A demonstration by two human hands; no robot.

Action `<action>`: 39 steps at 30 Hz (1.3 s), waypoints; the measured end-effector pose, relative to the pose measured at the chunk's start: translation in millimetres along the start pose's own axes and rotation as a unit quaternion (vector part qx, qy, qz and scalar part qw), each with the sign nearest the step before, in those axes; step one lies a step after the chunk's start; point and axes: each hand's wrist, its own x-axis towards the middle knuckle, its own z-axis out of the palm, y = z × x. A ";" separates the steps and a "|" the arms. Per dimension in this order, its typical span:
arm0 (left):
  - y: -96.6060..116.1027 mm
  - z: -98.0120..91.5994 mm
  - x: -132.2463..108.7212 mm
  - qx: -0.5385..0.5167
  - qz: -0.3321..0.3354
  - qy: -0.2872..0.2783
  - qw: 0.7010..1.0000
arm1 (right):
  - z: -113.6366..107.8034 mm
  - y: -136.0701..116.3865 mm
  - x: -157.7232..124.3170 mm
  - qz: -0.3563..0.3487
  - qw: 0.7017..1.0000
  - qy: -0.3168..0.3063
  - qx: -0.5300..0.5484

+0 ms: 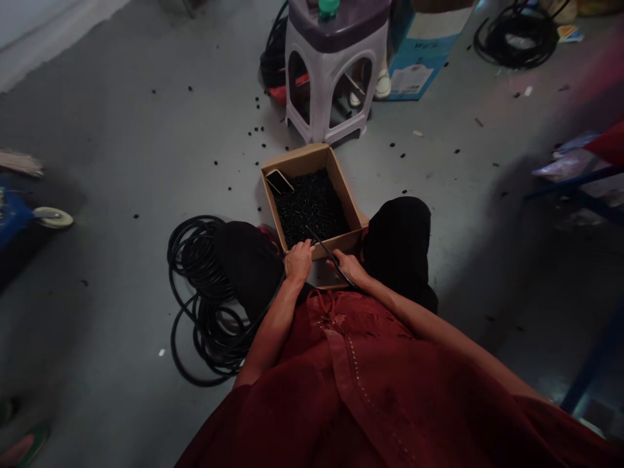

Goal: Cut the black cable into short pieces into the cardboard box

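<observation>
Between my knees stands a cardboard box [344, 192] filled with short black cut pieces [309, 201]. Over its near edge, my left hand [298, 261] is closed around a black hose [277, 290], whose end pokes out past the fingers. The hose runs back along my left forearm to a loose coil [202, 260] on the floor by my left knee. My right hand [350, 268] grips dark scissors [322, 246], their blades pointing up and left across the hose end. How far the blades are apart is too small to tell.
A phone-like black rectangle [279, 182] leans in the box's far left corner. Beyond the box are a plastic stool [319, 71] with a green-capped bottle [328, 8], a blue carton [414, 71] and another black coil [517, 39]. Small black bits are scattered over the grey floor [121, 149].
</observation>
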 end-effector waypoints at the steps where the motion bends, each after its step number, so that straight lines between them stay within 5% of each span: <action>1: -0.4 -0.4 0.9 -0.012 -0.006 0.000 1.000 | 0.2 0.5 0.5 0.001 1.000 0.003 0.007; 8: -6.0 -2.2 6.3 -0.126 -0.031 -0.001 0.991 | -0.7 9.2 7.5 0.022 0.995 0.028 0.096; 13: -7.8 -1.3 5.9 -0.279 -0.081 0.007 0.957 | 0.9 12.7 8.5 0.041 0.977 0.031 0.206; 24: 4.8 -18.0 0.1 -0.460 -0.057 -0.096 0.881 | -20.6 -6.2 4.4 0.024 0.876 0.013 0.482; 30: 16.0 -28.8 -6.0 -0.532 -0.047 -0.107 0.839 | -43.8 -29.3 2.8 -0.001 0.820 0.002 0.573; 35: 23.7 -33.7 -8.8 -0.561 -0.082 -0.127 0.814 | -52.0 -44.6 -1.5 -0.026 0.804 0.006 0.594; 39: 27.9 -36.3 -10.8 -0.536 -0.084 -0.145 0.827 | -52.0 -49.9 -3.0 -0.027 0.792 0.005 0.609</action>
